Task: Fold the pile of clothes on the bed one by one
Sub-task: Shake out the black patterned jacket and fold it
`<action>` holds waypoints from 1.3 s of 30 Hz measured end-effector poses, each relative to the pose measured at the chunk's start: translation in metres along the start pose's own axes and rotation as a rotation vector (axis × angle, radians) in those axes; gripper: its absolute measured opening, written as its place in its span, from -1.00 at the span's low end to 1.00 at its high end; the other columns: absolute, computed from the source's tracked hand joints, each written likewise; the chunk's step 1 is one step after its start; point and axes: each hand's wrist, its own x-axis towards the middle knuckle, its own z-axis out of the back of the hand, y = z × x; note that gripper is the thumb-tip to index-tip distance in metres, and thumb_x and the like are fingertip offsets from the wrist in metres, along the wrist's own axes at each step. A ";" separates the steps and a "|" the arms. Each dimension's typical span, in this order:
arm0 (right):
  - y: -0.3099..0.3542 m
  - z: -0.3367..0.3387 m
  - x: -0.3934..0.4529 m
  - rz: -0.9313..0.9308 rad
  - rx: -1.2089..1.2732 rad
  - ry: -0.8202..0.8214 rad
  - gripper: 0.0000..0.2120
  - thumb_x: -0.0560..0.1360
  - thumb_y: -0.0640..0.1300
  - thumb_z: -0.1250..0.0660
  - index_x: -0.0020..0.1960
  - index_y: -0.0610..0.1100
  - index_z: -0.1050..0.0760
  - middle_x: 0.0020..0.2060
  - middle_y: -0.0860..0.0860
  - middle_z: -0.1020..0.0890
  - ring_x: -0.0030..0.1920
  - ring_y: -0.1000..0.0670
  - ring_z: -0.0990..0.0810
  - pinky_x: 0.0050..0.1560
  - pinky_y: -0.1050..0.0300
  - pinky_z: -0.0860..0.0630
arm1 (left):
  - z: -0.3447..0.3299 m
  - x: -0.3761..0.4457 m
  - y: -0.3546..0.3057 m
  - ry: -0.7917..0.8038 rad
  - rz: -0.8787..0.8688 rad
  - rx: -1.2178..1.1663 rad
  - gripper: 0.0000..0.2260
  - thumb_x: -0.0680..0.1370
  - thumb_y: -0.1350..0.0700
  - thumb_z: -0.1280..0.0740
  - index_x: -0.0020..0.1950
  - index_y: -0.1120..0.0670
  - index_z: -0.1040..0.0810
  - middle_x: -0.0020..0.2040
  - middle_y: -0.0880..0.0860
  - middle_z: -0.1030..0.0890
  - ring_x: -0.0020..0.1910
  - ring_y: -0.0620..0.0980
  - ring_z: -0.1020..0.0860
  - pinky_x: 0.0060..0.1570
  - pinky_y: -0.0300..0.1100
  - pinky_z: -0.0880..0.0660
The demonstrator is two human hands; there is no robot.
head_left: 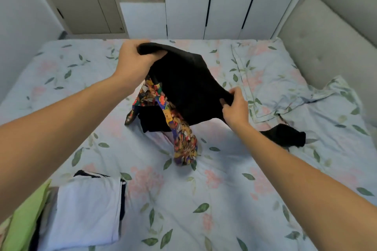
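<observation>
A black garment (187, 83) hangs in the air over the middle of the bed (183, 199). My left hand (136, 60) grips its upper far edge, and my right hand (234, 108) pinches its lower right edge. Under it lies a small pile: a multicoloured patterned garment (183, 142) and another black piece (152, 120), partly hidden by the lifted cloth. A separate black item (285, 134) lies on the sheet to the right, behind my right forearm.
Folded clothes sit at the near left: a white piece (87, 210) with dark trim and a green one (26, 216). A crumpled floral duvet (295, 91) lies at the right by the padded headboard (326, 43). White wardrobes (224, 0) stand beyond the bed.
</observation>
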 end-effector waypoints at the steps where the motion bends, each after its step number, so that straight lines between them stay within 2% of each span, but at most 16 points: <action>1: 0.018 0.019 0.006 0.002 0.038 -0.002 -0.83 0.62 -0.18 -0.39 0.12 -0.10 -0.41 -0.02 -0.06 -0.62 -0.09 -0.14 -0.62 -0.08 -0.10 -0.57 | 0.013 0.003 -0.016 -0.018 0.000 0.000 -0.98 0.57 0.20 -0.47 -0.04 0.09 -0.69 -0.19 -0.07 -0.69 -0.26 -0.30 -0.62 -0.22 -0.36 -0.52; 3: 0.055 0.060 0.016 0.027 0.037 0.010 -0.88 0.60 -0.13 -0.43 0.04 -0.16 -0.54 -0.06 -0.08 -0.64 -0.05 -0.14 -0.63 -0.02 -0.05 -0.58 | 0.037 0.008 -0.048 -0.028 0.002 0.024 -0.94 0.55 0.19 -0.49 -0.10 0.07 -0.66 -0.22 -0.11 -0.66 -0.28 -0.34 -0.61 -0.26 -0.40 -0.49; 6: 0.112 0.123 0.021 0.082 0.023 0.019 -0.85 0.60 -0.14 -0.43 -0.10 -0.20 -0.64 -0.23 -0.07 -0.62 -0.13 -0.09 -0.59 -0.09 0.04 -0.51 | 0.071 0.017 -0.094 -0.051 -0.001 0.114 -0.85 0.52 0.13 -0.53 -0.16 0.11 -0.59 -0.24 -0.04 -0.61 -0.33 -0.31 -0.55 -0.31 -0.36 -0.46; 8: 0.152 0.162 0.015 0.161 0.044 -0.019 -0.85 0.60 -0.16 -0.42 -0.07 -0.25 -0.65 -0.25 -0.04 -0.60 -0.16 -0.02 -0.54 -0.14 0.11 -0.45 | 0.093 0.022 -0.125 -0.085 -0.028 0.155 -0.80 0.51 0.09 -0.54 -0.09 0.15 -0.57 -0.16 0.04 -0.61 -0.20 -0.17 -0.57 -0.22 -0.23 -0.51; 11: 0.204 0.213 0.001 0.230 0.137 -0.072 -0.83 0.60 -0.13 -0.42 -0.15 -0.12 -0.64 -0.32 0.08 -0.56 -0.25 0.10 -0.50 -0.20 0.20 -0.42 | 0.126 0.024 -0.172 -0.088 -0.073 0.185 -0.88 0.56 0.07 -0.50 0.04 0.08 -0.67 -0.02 0.06 -0.68 -0.02 -0.02 -0.62 -0.02 -0.07 -0.60; 14: 0.237 0.254 -0.015 0.244 0.045 -0.011 -0.76 0.62 -0.03 -0.41 -0.18 -0.11 -0.63 -0.36 0.05 -0.52 -0.30 0.05 -0.48 -0.24 0.12 -0.39 | 0.156 0.017 -0.207 -0.031 -0.102 0.259 -0.91 0.61 0.09 -0.43 0.03 0.08 -0.71 -0.03 0.08 -0.70 -0.05 0.00 -0.63 -0.03 -0.11 -0.58; 18: 0.282 0.287 -0.046 0.330 0.006 0.031 -0.76 0.66 0.00 -0.35 -0.13 -0.05 -0.64 -0.33 0.05 -0.55 -0.28 0.02 -0.51 -0.23 0.10 -0.40 | 0.184 -0.002 -0.228 -0.008 -0.137 0.288 -0.89 0.66 0.14 -0.36 0.02 0.09 -0.69 -0.04 0.08 -0.70 -0.09 -0.06 -0.61 -0.12 -0.20 -0.51; 20: 0.299 0.299 -0.061 0.359 -0.020 0.065 -0.75 0.68 -0.01 -0.33 -0.14 -0.01 -0.65 -0.35 0.08 -0.60 -0.30 0.05 -0.54 -0.27 0.16 -0.42 | 0.195 -0.009 -0.230 -0.013 -0.112 0.280 -0.87 0.67 0.13 -0.33 0.03 0.08 -0.68 -0.04 0.05 -0.69 -0.06 -0.03 -0.61 -0.10 -0.15 -0.52; 23: 0.309 0.309 -0.076 0.366 -0.089 0.127 -0.66 0.67 0.04 -0.33 -0.27 0.03 -0.59 -0.50 0.17 -0.53 -0.41 0.12 -0.48 -0.33 0.24 -0.37 | 0.206 -0.016 -0.227 -0.021 -0.101 0.333 -0.85 0.67 0.14 -0.33 0.03 0.11 -0.69 -0.05 0.09 -0.68 -0.03 0.08 -0.60 0.00 0.02 -0.53; 25: 0.312 0.310 -0.082 0.352 -0.131 0.164 -0.62 0.67 0.09 -0.32 -0.24 -0.08 -0.62 -0.48 0.12 -0.51 -0.41 0.09 -0.47 -0.33 0.18 -0.38 | 0.208 -0.019 -0.225 -0.059 -0.123 0.424 -0.86 0.66 0.15 -0.33 0.05 0.12 -0.69 -0.04 0.07 -0.65 -0.02 0.10 -0.55 0.01 0.03 -0.49; 28: 0.315 0.302 -0.089 0.347 -0.153 0.189 -0.59 0.68 0.09 -0.29 -0.13 -0.21 -0.64 -0.38 -0.02 -0.52 -0.34 -0.01 -0.48 -0.28 0.11 -0.38 | 0.207 -0.023 -0.225 -0.114 -0.112 0.523 -0.85 0.67 0.12 -0.31 -0.06 0.01 -0.64 -0.14 -0.01 -0.61 -0.07 0.07 -0.54 -0.08 -0.04 -0.41; 31: 0.317 0.294 -0.094 0.330 -0.124 0.183 -0.56 0.69 0.10 -0.27 -0.07 -0.26 -0.63 -0.31 -0.10 -0.55 -0.29 -0.05 -0.51 -0.25 0.08 -0.40 | 0.206 -0.020 -0.225 -0.161 -0.104 0.575 -0.85 0.67 0.09 -0.31 -0.08 -0.01 -0.61 -0.17 0.01 -0.62 -0.10 0.09 -0.58 -0.09 0.00 -0.51; 34: 0.320 0.286 -0.094 0.293 -0.060 0.183 -0.51 0.67 0.12 -0.28 -0.04 -0.34 -0.59 -0.25 -0.16 -0.58 -0.24 -0.14 -0.54 -0.20 0.02 -0.42 | 0.201 -0.017 -0.228 -0.212 -0.115 0.592 -0.94 0.65 0.11 -0.32 0.03 0.05 -0.59 -0.09 0.08 -0.64 -0.09 0.13 -0.60 -0.06 0.07 -0.59; 35: 0.324 0.283 -0.095 0.286 -0.044 0.192 -0.52 0.67 0.13 -0.29 0.00 -0.32 -0.60 -0.18 -0.19 -0.63 -0.19 -0.19 -0.59 -0.17 -0.01 -0.48 | 0.200 -0.016 -0.229 -0.212 -0.119 0.572 -0.98 0.64 0.13 -0.32 0.05 0.02 -0.53 -0.09 0.08 -0.62 -0.10 0.14 -0.60 -0.08 0.08 -0.60; 37: 0.331 0.279 -0.099 0.285 -0.035 0.205 -0.60 0.68 0.10 -0.28 0.07 -0.24 -0.65 -0.01 -0.22 -0.70 0.00 -0.24 -0.68 0.02 -0.13 -0.62 | 0.199 -0.013 -0.231 -0.193 -0.125 0.541 -0.88 0.63 0.17 -0.29 0.03 -0.05 -0.40 -0.13 0.07 -0.59 -0.17 0.14 -0.60 -0.14 0.13 -0.63; 39: 0.336 0.278 -0.099 0.298 -0.040 0.195 -0.65 0.69 0.05 -0.27 0.10 -0.22 -0.65 0.03 -0.20 -0.70 0.08 -0.23 -0.67 0.16 -0.20 -0.61 | 0.202 -0.010 -0.230 -0.178 -0.123 0.540 -0.82 0.63 0.19 -0.27 0.00 -0.09 -0.35 -0.14 0.07 -0.58 -0.20 0.14 -0.61 -0.16 0.17 -0.65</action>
